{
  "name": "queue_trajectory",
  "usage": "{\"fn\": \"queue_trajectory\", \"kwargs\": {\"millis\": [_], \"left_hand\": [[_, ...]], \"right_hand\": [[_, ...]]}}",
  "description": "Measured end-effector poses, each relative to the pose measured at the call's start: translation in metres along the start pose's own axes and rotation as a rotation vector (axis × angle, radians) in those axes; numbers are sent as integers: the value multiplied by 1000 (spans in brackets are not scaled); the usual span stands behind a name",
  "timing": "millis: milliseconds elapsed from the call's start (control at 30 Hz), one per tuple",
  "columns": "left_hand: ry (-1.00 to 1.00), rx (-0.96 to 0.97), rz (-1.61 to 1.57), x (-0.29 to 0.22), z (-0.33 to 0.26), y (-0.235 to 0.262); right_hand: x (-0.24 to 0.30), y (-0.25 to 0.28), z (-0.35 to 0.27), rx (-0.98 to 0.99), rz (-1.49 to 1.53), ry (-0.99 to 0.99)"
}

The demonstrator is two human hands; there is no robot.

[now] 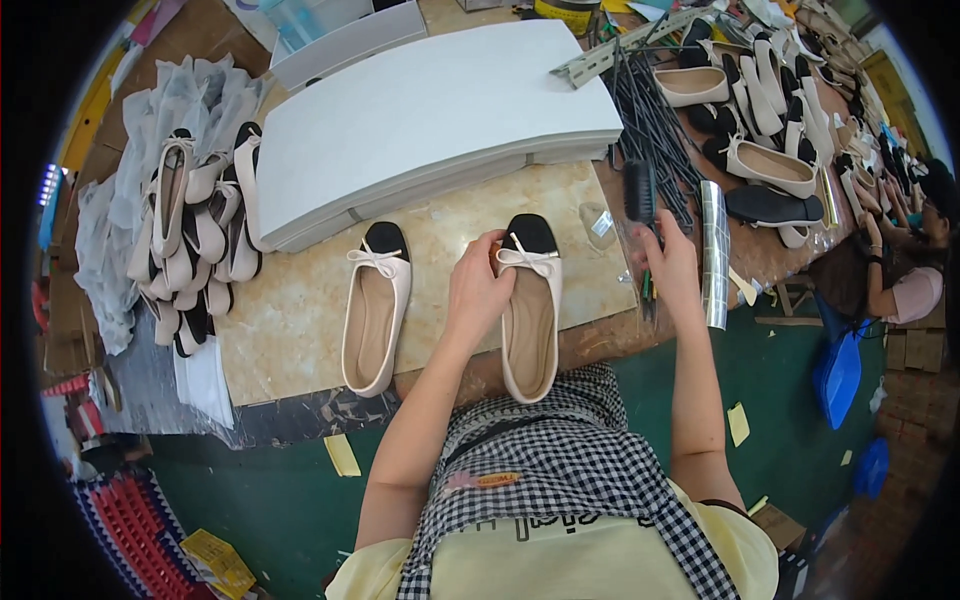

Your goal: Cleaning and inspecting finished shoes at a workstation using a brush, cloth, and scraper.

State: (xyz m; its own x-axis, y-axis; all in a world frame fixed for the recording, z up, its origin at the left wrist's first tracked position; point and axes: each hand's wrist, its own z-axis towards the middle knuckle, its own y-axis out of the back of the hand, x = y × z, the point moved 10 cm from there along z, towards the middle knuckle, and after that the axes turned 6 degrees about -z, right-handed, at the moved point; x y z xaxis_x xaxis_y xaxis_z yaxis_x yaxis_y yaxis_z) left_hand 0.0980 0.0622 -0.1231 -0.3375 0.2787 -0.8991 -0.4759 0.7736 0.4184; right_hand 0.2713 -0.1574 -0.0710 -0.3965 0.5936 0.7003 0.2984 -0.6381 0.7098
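Note:
My left hand (482,283) grips the side of a cream ballet flat (530,335) with a black toe cap and a small bow, close to the toe. Its heel reaches past the table's front edge. To the left lies a matching ballet flat (375,315), toe pointing away, untouched. My right hand (670,265) is closed at the lower end of a black bristle brush (638,190); the fingers cover the handle. Below that hand, thin tools (648,290), one of them green, lie partly hidden.
A large white stack of board (430,110) spans the table's back. Cream-and-black flats pile up at left (195,225) and at right (770,110). Black strips (650,110) lie beside the stack. A silvery gridded strip (714,255) is right of my hand. Another person (905,250) sits far right.

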Motion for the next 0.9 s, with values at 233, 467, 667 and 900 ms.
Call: {"fn": "queue_trajectory", "kwargs": {"millis": [233, 467, 667, 900], "left_hand": [[429, 132, -928, 11, -37, -34], [-105, -60, -160, -34, -28, 13], [-28, -122, -53, -44, -37, 40], [3, -99, 96, -46, -44, 48]], "right_hand": [[25, -19, -20, 400, 517, -151], [141, 5, -53, 125, 145, 638], [92, 28, 2, -23, -488, 418], [77, 13, -11, 73, -653, 461]]}}
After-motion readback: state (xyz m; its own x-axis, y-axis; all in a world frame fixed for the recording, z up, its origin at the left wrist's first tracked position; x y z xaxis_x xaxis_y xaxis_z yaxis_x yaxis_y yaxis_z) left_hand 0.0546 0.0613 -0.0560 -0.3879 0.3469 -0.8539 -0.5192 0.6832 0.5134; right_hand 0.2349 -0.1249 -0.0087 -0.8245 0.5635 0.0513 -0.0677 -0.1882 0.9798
